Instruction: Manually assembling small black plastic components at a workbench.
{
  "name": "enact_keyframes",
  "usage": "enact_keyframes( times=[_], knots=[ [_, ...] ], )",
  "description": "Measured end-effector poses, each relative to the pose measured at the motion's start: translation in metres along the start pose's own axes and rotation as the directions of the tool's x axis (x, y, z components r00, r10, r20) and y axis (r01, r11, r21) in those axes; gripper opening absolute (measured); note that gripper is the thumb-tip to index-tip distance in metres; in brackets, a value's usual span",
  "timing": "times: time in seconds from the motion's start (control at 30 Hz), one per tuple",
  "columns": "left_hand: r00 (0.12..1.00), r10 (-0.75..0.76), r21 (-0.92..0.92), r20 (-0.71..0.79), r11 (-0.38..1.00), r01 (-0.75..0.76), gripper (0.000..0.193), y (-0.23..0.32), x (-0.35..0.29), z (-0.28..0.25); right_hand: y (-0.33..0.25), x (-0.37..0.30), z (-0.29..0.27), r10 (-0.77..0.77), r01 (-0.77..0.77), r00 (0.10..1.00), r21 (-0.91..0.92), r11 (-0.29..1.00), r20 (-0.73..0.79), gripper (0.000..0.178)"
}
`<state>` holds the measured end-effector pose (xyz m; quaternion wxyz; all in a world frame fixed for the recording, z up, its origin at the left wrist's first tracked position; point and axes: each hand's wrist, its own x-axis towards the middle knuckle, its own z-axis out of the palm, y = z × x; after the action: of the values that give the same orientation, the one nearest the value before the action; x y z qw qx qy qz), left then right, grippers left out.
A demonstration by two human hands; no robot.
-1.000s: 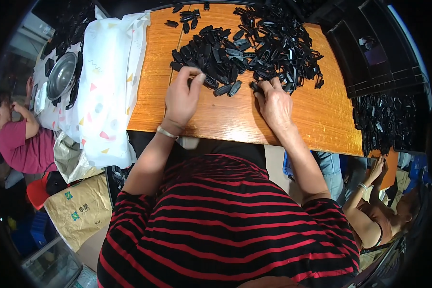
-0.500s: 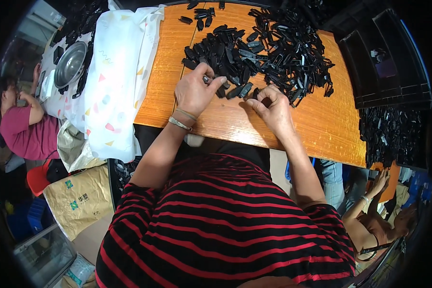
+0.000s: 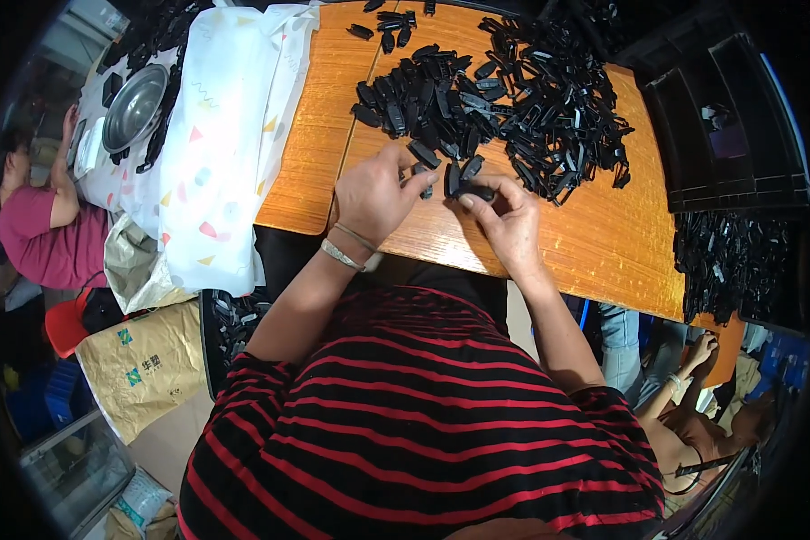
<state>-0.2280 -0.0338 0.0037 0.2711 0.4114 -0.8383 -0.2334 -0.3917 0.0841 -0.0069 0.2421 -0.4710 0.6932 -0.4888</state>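
My left hand (image 3: 371,196) is over the near part of the wooden table (image 3: 396,236), thumb and fingers pinching a small black plastic piece (image 3: 425,180). Just to its right, my right hand (image 3: 515,230) grips another elongated black plastic piece (image 3: 479,193) between thumb and forefinger. A few loose black pieces (image 3: 471,168) lie at the fingertips of both hands. Beyond them is a heap of oblong black plastic parts (image 3: 423,94). To the right it meets a larger heap of thin, clip-like black parts (image 3: 571,117). Fingers partly cover what each hand holds.
Several separate black parts (image 3: 391,29) sit at the table's far edge. A black crate (image 3: 738,184) stands at the right, above more black parts (image 3: 733,256). On the left are a patterned white sheet (image 3: 220,153), a metal bowl (image 3: 135,110) and a paper sack (image 3: 148,364). One person works on each side.
Both hands have come slightly nearer the table's front edge, away from the heap, and the left has shifted right. The right hand's black piece now shows more clearly. The view has shifted a little.
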Motion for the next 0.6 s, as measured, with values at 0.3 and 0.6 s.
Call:
enact_keyframes(
  times=[0.3,0.6],
  knots=[
    [0.989,0.093,-0.001,0.111,0.996,-0.093,0.025,0.014,-0.005,0.003,-0.021,-0.01,-0.02,-0.118,0.194,0.977,-0.519,0.833,0.176,0.021],
    [0.973,0.202,-0.184,0.115,0.967,-0.179,0.025,-0.002,-0.023,0.009,-0.015,-0.015,-0.01,-0.142,0.152,0.988,-0.278,0.948,0.057,0.016]
  ],
)
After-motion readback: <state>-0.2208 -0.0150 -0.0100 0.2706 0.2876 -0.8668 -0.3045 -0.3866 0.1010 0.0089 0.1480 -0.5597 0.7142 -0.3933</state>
